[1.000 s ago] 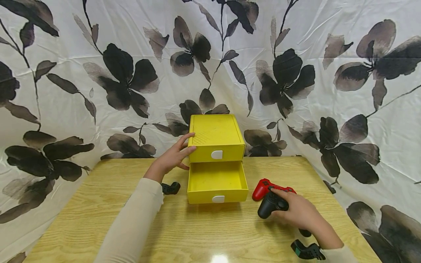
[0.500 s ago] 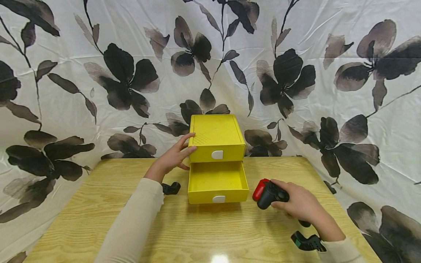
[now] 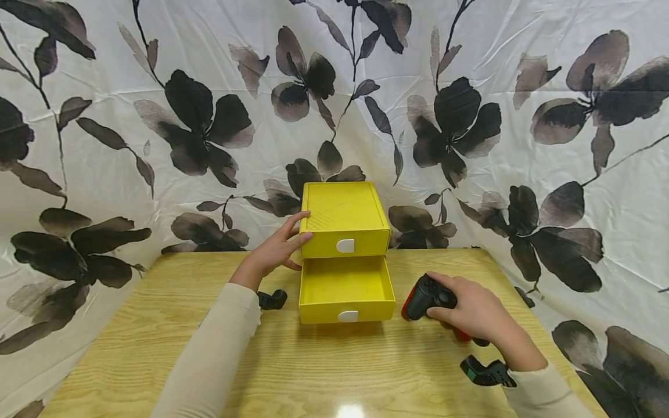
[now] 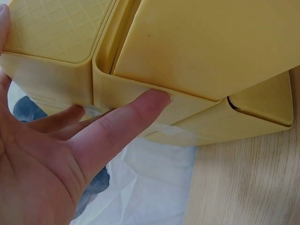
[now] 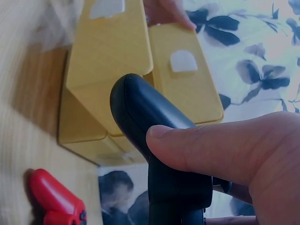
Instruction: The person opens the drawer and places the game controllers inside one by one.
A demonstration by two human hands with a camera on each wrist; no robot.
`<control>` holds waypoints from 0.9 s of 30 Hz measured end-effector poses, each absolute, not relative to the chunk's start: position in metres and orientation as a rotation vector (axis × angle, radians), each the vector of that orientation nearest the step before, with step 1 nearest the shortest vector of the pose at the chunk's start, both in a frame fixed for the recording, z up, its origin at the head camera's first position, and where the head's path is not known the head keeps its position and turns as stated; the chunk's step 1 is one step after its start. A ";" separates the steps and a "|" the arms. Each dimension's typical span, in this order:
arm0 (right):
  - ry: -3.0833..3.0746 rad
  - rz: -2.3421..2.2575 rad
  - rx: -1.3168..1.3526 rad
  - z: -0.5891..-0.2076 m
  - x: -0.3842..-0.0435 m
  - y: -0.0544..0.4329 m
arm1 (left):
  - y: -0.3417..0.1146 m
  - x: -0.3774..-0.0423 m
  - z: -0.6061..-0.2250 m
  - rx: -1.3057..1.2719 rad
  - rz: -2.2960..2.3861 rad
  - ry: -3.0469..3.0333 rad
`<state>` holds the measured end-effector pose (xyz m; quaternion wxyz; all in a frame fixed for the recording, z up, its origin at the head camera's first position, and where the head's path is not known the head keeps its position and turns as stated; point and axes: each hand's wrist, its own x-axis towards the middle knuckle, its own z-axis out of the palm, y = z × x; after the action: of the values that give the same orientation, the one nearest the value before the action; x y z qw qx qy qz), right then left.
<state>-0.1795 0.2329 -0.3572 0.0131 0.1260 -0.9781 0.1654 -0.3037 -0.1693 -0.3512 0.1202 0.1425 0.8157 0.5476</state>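
In the head view, a yellow two-drawer box (image 3: 342, 203) stands near the table's back, its top drawer closed and its lower drawer (image 3: 345, 284) pulled out with nothing in it. My left hand (image 3: 272, 252) rests against the box's left side, fingers spread. The left wrist view has the thumb (image 4: 126, 124) lying straight along the yellow wall. Right of the drawer, my right hand (image 3: 473, 307) grips a black game controller (image 3: 430, 296), raised above the table, thumb pressed on its handle (image 5: 150, 105). A red game controller (image 5: 56, 194) lies below on the wood, mostly hidden in the head view.
The light wood table (image 3: 292, 371) carries the box. Black bands with dark modules (image 3: 488, 371) sit at both wrists. A white cloth with dark flowers (image 3: 209, 128) hangs close behind and beside the table.
My right hand has lifted the black controller up and away from the front edge, now covering more of the red one. The left hand and the yellow box stay put.
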 end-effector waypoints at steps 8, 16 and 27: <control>-3.004 0.472 0.439 -0.348 -0.183 0.229 | -0.169 -0.303 -0.351 0.426 1.604 2.377; -2.979 0.449 0.465 -0.338 -0.188 0.224 | -0.170 -0.304 -0.351 0.425 1.605 2.378; -2.915 0.414 0.521 -0.328 -0.191 0.214 | -0.170 -0.303 -0.352 0.427 1.608 2.376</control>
<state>-0.1910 0.2142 -0.3279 0.0757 0.1736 -0.9722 0.1380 -0.3033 -0.1703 -0.3520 0.1203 0.1462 0.8132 0.5503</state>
